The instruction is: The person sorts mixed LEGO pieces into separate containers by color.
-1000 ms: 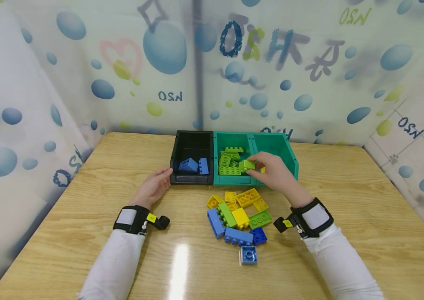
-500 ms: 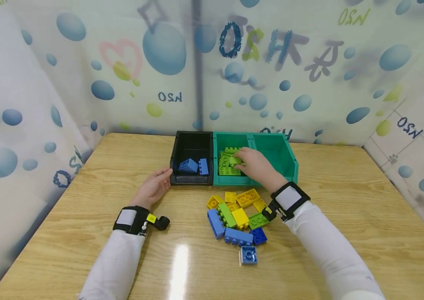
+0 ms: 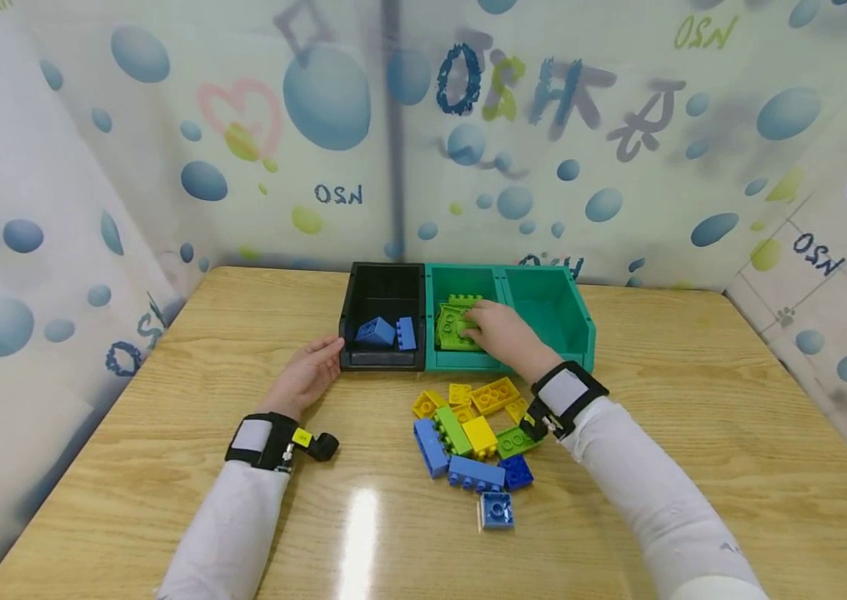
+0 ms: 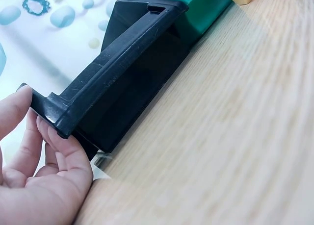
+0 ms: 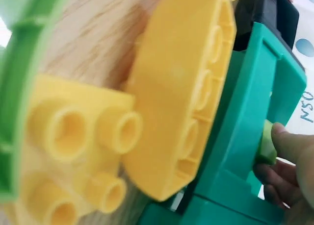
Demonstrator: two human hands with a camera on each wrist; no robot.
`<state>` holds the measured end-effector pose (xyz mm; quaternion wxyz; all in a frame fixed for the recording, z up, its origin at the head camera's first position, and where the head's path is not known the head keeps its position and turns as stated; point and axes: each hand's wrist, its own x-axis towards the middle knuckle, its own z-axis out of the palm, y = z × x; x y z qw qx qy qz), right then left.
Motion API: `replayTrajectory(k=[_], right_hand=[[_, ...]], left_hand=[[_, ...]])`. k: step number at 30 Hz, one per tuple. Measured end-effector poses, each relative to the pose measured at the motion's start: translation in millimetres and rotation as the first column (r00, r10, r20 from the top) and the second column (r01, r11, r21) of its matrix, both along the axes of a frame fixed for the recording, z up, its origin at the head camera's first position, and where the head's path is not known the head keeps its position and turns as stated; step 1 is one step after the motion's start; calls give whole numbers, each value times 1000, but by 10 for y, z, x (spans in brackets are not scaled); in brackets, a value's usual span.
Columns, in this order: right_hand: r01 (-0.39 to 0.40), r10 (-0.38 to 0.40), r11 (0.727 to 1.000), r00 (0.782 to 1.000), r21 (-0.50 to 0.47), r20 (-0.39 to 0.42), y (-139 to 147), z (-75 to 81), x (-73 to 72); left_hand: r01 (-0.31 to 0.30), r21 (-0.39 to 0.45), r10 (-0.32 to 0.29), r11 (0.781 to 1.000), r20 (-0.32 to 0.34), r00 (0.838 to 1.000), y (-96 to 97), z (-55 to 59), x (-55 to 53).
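My left hand (image 3: 305,377) is at the front left corner of the black bin (image 3: 383,359). In the left wrist view, its thumb and fingers pinch the bin's rim (image 4: 51,110). Inside that bin lie two blue bricks (image 3: 376,332). My right hand (image 3: 508,336) reaches into the left one of two teal bins (image 3: 464,360), over several lime green bricks (image 3: 453,321). In the right wrist view, thumb and fingers pinch a green brick (image 5: 267,145) behind the bin's front wall; part of the brick is hidden.
In front of the bins, a loose pile on the wooden table (image 3: 243,517) holds several yellow bricks (image 3: 494,395), green bricks (image 3: 453,430) and blue bricks (image 3: 477,473). A blue square brick (image 3: 498,510) lies nearest me. A printed curtain (image 3: 513,200) hangs behind the table.
My right hand has moved left and slightly down from the divider between the teal bins, carrying the green brick into the left one. The left hand has stayed on the black bin.
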<state>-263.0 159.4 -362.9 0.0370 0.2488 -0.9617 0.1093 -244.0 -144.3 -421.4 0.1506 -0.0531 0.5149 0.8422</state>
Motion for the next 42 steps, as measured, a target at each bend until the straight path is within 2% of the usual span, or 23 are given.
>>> replayTrajectory(k=[4,10,23,26,29,34,37,42], right_hand=[[-26,26,1000,1000,12,-2,11,-32,1],[-71,76,994,995,84,-61,14,-26,15],[-87,123,972,980,219,-157,39,-55,6],[-91,128,968,981,233,-147,44,-53,9],[-98,114,981,989,166,-91,65,-16,30],[-63,64,998,998,-19,8,170,79,92],[-46,48,993,999,-112,18,264,112,147],[-51,50,973,999,-226,-14,411,93,276]], left_hand=[[-2,3,2,1000,0,1000,-10,-6,5],[-4,0,4,1000,-5,1000,-12,-21,-9],[3,-5,-3,1000,-11,1000,-3,-25,-13],[1,-4,-1,1000,-9,1000,-5,-20,-9],[2,-6,-2,1000,-2,1000,-7,-16,-4],[0,-3,0,1000,5,1000,-6,-11,-3],[-1,-6,1,1000,4,1000,-7,-8,-2],[3,-13,-3,1000,1,1000,-5,-10,-2]])
